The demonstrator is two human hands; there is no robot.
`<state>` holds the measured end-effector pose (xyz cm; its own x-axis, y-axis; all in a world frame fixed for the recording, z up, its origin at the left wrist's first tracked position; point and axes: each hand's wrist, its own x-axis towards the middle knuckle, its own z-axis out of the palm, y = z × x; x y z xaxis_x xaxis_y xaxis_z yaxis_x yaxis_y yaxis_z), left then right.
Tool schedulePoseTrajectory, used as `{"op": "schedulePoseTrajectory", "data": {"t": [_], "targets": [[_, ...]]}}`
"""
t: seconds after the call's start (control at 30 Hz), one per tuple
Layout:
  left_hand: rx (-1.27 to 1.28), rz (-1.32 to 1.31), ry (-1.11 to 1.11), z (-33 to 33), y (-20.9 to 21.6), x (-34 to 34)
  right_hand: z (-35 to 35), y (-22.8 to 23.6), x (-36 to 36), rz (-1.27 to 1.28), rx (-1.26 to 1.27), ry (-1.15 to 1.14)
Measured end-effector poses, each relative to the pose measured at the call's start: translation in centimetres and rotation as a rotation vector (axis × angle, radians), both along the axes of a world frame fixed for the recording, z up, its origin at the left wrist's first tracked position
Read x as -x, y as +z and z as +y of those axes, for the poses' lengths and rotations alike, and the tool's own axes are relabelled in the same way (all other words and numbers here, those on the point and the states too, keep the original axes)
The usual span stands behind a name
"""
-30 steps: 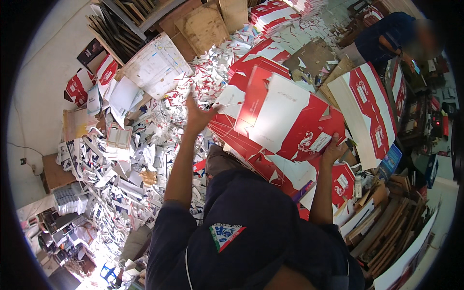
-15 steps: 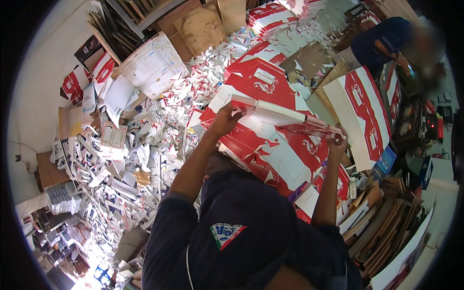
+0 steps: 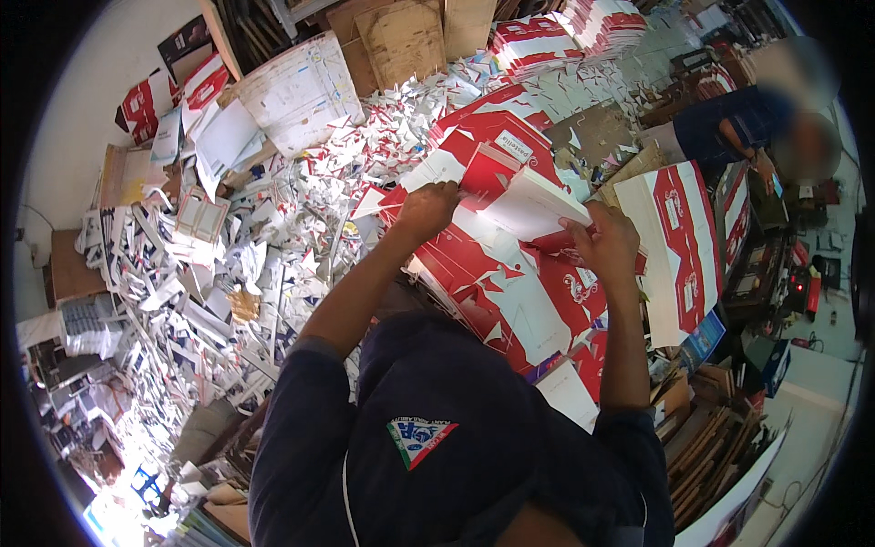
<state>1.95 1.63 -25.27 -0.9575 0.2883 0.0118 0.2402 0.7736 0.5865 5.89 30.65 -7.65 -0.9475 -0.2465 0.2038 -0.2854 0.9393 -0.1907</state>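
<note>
A thick bundle of red and white cut cardboard sheets [image 3: 536, 202] stands tilted above the pile in front of me. My right hand [image 3: 609, 242] grips its right end, thumb against the white side. My left hand [image 3: 430, 211] is closed at the bundle's left, fingers pinched together; what is between them is too small to make out. Beneath both hands lies a pile of printed red and white cardboard sheets [image 3: 538, 324], with loose red and white offcuts on top. Part of the bundle's lower edge is hidden behind my right hand.
Paper scraps [image 3: 264, 273] cover the floor to the left. A stack of red and white sheets [image 3: 670, 246] stands to the right, and brown boards [image 3: 720, 447] lean near my right elbow. Beyond, a person in a dark shirt [image 3: 729, 123] works. Wooden boards [image 3: 401, 46] lean behind.
The bundle has turned from nearly flat to steeper, its white side more exposed. My right hand moved inward and up over its end; my left hand shifted off the left corner. The view has shifted slightly.
</note>
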Motion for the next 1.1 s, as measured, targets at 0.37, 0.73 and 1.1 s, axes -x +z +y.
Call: {"op": "schedulePoseTrajectory", "data": {"t": [0.37,0.73,1.1], "targets": [[-0.520,0.106,0.327,2.5,0.4,-0.8,-0.3,-0.3,-0.4,-0.024,-0.019,-0.094],[-0.831,0.267,0.559,5.0,-1.3,-1.1,-0.8,-0.8,0.1,-0.021,0.015,-0.184],[-1.644,-0.573,0.661,-1.0,-5.3,1.0,-0.5,-0.8,0.0,0.010,0.041,-0.155]]}}
